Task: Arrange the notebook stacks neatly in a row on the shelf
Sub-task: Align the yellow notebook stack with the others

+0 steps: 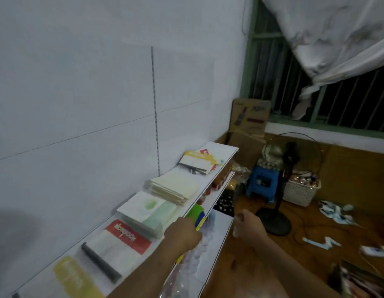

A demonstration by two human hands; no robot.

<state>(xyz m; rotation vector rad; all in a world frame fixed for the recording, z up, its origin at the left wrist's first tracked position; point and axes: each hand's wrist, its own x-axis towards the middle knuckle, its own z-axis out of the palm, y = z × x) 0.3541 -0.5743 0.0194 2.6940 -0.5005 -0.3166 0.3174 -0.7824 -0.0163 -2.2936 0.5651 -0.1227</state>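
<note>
Along top shelf [217,168], against wall: notebook stacks [148,214] already in row, long axis of row running toward window; far stack sits skewed, needs squaring. Left hand [183,234] at shelf front edge beside green-cover stack, fingers curled, grip unclear. Right hand [249,224] off shelf, pinching small clear item.

Both forearms reach forward, left hand [183,233] curled knuckles-up, right hand [249,222] loosely curled just beside it
</note>
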